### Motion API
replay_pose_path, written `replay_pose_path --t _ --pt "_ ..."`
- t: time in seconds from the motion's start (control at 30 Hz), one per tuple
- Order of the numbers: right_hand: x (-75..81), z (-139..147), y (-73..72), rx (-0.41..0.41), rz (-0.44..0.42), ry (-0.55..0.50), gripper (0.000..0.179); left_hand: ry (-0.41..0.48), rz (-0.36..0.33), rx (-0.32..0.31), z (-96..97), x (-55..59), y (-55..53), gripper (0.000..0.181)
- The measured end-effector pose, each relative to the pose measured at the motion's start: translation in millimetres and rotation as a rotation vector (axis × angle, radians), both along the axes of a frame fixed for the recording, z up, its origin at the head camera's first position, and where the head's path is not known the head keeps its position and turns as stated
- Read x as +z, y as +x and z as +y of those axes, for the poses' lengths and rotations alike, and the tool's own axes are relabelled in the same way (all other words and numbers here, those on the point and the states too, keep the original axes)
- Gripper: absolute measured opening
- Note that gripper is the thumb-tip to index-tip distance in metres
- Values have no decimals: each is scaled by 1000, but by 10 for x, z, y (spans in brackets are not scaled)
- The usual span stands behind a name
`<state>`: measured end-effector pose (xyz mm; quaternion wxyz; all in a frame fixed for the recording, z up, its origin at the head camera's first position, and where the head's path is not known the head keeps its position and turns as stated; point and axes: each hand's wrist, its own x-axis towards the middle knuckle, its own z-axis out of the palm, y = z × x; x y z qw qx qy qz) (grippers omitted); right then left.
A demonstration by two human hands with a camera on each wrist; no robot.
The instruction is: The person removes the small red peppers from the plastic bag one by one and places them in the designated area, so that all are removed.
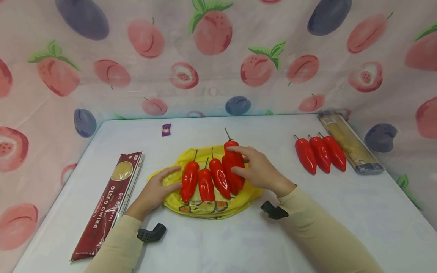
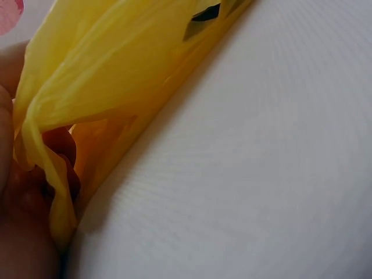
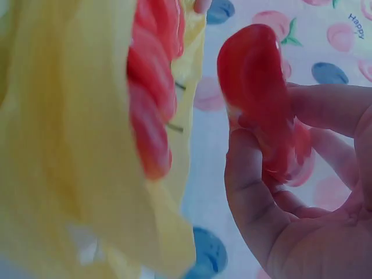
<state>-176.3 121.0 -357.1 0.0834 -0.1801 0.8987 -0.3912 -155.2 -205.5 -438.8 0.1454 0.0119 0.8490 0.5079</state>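
My right hand point(image 1: 257, 168) holds a glossy red chili pepper point(image 1: 231, 144) between thumb and fingers, its stem pointing away from me. In the right wrist view this pepper point(image 3: 250, 70) stands apart from the other peppers point(image 3: 151, 81). Several more red peppers point(image 1: 189, 182) lie side by side on a yellow plastic bag point(image 1: 191, 209), stems away from me. At the bag's left side my left hand point(image 1: 153, 191) grips its edge, with thumb and index finger close to the leftmost pepper. Folds of the bag point(image 2: 99, 75) partly hide the fingers in the left wrist view.
A red spaghetti pack point(image 1: 109, 201) lies to the left. A small purple wrapped sweet point(image 1: 166, 129) is at the back. On the right, three red peppers point(image 1: 319, 153) lie next to a clear pack of spaghetti point(image 1: 351, 144). Fruit-patterned cloth point(image 1: 211, 76) hangs behind the white table.
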Motion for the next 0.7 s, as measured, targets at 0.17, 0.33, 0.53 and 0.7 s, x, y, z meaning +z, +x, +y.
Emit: replay_pose_path --t 0.17,0.33,0.53,0.7 --pt "18 218 -3 -55 -1 43 62 -5 5 1 -2 4 4 61" --pt "21 417 -17 -94 13 80 62 0 8 0 -8 -7 5 61" --pt "12 607 -5 -122 4 118 64 4 9 3 -10 -14 2 61" --pt "10 764 -9 -166 -26 151 65 2 15 1 -4 -18 -2 61"
